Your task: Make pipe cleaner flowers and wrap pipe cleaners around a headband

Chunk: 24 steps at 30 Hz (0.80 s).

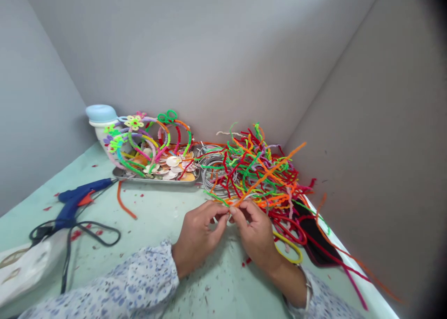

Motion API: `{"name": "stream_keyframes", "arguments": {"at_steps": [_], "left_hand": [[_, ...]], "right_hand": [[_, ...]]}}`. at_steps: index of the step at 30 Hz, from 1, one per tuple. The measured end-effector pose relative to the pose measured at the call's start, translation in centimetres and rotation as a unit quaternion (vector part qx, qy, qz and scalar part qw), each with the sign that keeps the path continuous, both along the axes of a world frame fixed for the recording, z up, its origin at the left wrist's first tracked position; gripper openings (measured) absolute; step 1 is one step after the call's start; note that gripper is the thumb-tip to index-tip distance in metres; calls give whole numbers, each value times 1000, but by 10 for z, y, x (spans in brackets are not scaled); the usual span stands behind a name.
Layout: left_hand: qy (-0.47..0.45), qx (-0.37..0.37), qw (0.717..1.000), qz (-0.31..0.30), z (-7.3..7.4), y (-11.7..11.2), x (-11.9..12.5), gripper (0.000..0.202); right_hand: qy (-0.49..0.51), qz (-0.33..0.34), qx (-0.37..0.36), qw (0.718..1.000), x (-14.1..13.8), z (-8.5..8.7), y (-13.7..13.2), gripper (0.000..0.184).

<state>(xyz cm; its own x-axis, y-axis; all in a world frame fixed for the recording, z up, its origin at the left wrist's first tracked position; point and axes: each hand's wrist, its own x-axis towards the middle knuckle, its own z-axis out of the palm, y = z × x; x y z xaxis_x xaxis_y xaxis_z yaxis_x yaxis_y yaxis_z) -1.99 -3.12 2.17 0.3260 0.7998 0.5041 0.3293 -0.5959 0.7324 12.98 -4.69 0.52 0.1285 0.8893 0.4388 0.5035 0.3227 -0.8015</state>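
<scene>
My left hand (204, 228) and my right hand (254, 233) meet at the middle of the table, thumbs and fingertips pinched close together. Between them is an orange pipe cleaner (270, 172), its long free end slanting up to the right from my right fingertips. The near end is covered by the fingers of both hands. Just beyond the fingertips lies a large tangled heap of pipe cleaners (251, 165) in red, green, orange and pink. Silver wire coils (213, 170) rest at the heap's left side.
A metal tray (160, 181) holds shells (173, 161) and decorated headbands (153, 137). Behind it leans a white bottle with a blue cap (101, 114). At left lie a blue glue gun (71, 207) with its cord and a white bag (38, 263). A dark phone-like object (316, 240) is at right.
</scene>
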Motion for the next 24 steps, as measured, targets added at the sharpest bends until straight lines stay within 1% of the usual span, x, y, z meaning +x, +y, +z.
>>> {"name": "stream_keyframes", "arguments": {"at_steps": [3,7,13,16,18,19,21,22,24], "left_hand": [[16,31,999,-6,1,2,-1,15],[61,78,995,-16,2,5,-4,17],[151,176,973,-16,-1,9,-12,19],[165,193,967,-17,-2,9,-13,20],[138,155,978,-22,0,9,-10,20],[112,114,987,-23,2,8,-8,20],[42,-3,999,-22,6,9,-3,19],[5,-69,997,-26,7,9,-1,19],[-64,-192,978,-42,9,12,2,19]], "right_hand": [[37,8,-22,999,-1,1,0,21],[83,25,-48,995,-3,5,-2,23],[139,33,-86,986,-8,13,-4,24],[151,36,-98,983,-9,16,-5,25],[153,32,-100,983,-9,16,-4,25],[152,28,-97,983,-9,16,-4,25],[145,16,-87,985,-6,13,-2,23],[139,9,-80,987,-5,11,-1,22],[119,-7,-61,991,-2,5,1,20]]}}
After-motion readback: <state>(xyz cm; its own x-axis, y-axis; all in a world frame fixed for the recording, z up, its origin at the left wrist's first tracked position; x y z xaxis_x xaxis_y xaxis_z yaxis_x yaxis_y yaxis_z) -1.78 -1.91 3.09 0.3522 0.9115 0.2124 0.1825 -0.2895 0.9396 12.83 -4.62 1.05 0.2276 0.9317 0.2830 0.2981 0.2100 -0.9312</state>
